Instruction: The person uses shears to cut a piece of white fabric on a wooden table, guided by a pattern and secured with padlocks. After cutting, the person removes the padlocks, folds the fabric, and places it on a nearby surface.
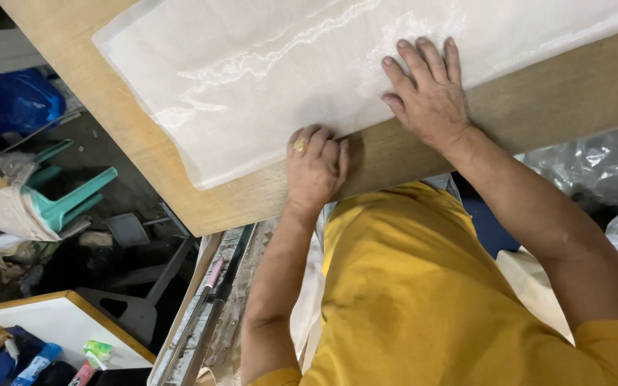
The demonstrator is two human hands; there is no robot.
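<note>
Sheet material: thin white translucent fabric sheet [266, 78], several layers stacked, edges nearly flush; faint glossy wrinkles run across the upper surface; wood tone shows dimly through near the borders.
Sheet position: lies flat on the wooden desk [559, 100], its near edge running parallel to the desk edge, with a strip of bare wood between the two; the near corner sits just beside the left hand.
Left hand: left hand [316, 168] curled, fingers bent under at the near edge of the sheet, knuckles up; fingertips hidden, so whether they pinch the fabric cannot be told; gold ring [300, 146] on one finger.
Right hand: right hand [427, 93] open and flat, palm down, fingers spread slightly, pressing on the sheet; heel of the palm over bare wood.
Hand spacing: near each other, not touching.
Person: yellow shirt [409, 286] fills the lower middle of the view; both forearms reach up to the desk.
Left surroundings: teal plastic stool [66, 196] tipped on the floor amid clutter, blue plastic bag [12, 100] behind it.
Lower left: second desk corner [66, 322] with a white top, small coloured items on it, too small to identify.
Right surroundings: crumpled clear plastic bags [602, 171] beside the right arm.
</note>
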